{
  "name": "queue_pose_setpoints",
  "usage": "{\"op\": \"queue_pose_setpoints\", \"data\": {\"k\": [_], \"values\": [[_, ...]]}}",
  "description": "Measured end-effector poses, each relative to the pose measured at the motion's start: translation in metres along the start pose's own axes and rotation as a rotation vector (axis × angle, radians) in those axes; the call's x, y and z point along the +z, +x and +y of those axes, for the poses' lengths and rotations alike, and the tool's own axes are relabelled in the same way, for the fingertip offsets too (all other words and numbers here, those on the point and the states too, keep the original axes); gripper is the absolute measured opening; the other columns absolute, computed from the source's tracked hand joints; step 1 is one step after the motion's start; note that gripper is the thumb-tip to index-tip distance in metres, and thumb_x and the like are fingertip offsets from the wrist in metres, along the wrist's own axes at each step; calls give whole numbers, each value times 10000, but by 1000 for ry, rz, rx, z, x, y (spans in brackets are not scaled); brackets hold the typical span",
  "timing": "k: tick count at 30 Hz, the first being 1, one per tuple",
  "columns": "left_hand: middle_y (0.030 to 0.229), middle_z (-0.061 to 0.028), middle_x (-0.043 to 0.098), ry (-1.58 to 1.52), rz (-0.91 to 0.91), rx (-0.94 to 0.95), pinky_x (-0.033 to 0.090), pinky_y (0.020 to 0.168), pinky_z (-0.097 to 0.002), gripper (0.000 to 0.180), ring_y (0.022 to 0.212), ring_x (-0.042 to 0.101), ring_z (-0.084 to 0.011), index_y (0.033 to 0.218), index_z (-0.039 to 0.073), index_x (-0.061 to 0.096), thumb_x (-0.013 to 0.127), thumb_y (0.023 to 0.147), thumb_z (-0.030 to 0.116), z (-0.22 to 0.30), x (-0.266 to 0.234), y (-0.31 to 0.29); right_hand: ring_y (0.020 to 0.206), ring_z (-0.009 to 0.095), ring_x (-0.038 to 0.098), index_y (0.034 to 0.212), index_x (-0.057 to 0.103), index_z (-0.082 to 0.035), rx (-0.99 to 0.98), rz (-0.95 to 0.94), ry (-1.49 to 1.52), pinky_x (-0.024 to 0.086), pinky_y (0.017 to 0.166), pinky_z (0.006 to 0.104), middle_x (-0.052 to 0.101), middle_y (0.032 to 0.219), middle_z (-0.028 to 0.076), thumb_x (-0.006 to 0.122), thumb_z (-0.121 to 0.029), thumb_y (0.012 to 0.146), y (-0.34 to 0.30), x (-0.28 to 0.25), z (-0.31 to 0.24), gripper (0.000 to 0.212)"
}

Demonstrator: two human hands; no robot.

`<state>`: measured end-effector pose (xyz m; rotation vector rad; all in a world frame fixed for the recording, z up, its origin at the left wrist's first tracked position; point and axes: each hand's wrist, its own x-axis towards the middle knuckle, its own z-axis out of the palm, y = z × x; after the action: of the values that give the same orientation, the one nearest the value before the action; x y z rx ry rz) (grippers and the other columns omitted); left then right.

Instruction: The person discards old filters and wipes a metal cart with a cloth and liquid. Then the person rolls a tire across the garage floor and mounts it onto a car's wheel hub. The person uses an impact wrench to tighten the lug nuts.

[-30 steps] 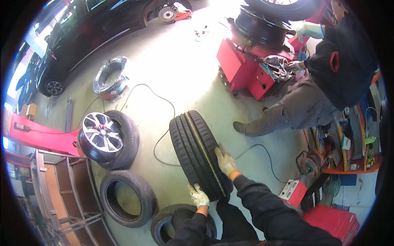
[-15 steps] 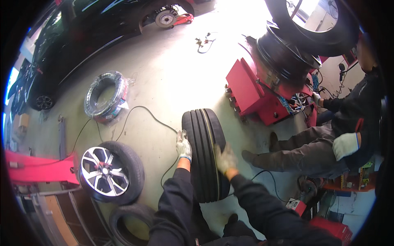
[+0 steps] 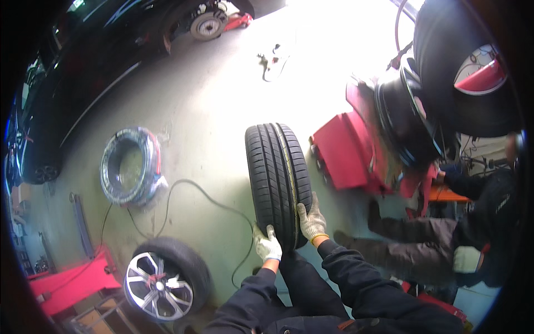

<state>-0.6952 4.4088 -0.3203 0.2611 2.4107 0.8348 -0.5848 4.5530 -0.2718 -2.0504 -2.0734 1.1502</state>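
Both hands, gloved, are on one tyre: left hand (image 3: 267,245) cupped against the lower left edge, right hand (image 3: 313,221) wrapped on the right edge a bit farther up, thumb by the tread. So the tyre (image 3: 280,181) is held between them, right in front of the wearer's legs. It's up on edge, tread facing the camera, long axis of the tread running away from the body with the far end tipped slightly left. Can't tell if it touches the floor. Left to right around it: black car (image 3: 105,67), red beam (image 3: 72,283), plastic-wrapped tyre (image 3: 149,161), then a silver-and-black wheel (image 3: 158,285) lying nearer the wearer. Over on the right, a red machine (image 3: 345,150), a black rim (image 3: 397,114) beside it, and a co-worker (image 3: 489,217) in dark clothes.
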Motion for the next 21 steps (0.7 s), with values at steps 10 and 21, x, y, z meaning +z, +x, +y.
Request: {"op": "queue_pose_setpoints", "data": {"k": [10, 21], "values": [[1371, -246, 701, 237, 83, 21, 535, 1076, -510, 755, 1267, 672, -413, 1477, 9, 600, 634, 1027, 615, 346, 57, 282, 1333, 532, 612, 1724, 238, -131, 57, -54, 148, 495, 1116, 547, 622, 1487, 308, 512, -723, 1033, 175, -31, -91, 951], [1757, -211, 356, 4, -668, 335, 313, 1316, -470, 796, 1610, 358, -405, 1751, 166, 262, 440, 1124, 625, 472, 119, 530, 1346, 483, 620, 1523, 560, 44, 480, 307, -15, 482, 1132, 505, 624, 1462, 351, 276, -837, 1041, 574, -105, -269, 1043]]}}
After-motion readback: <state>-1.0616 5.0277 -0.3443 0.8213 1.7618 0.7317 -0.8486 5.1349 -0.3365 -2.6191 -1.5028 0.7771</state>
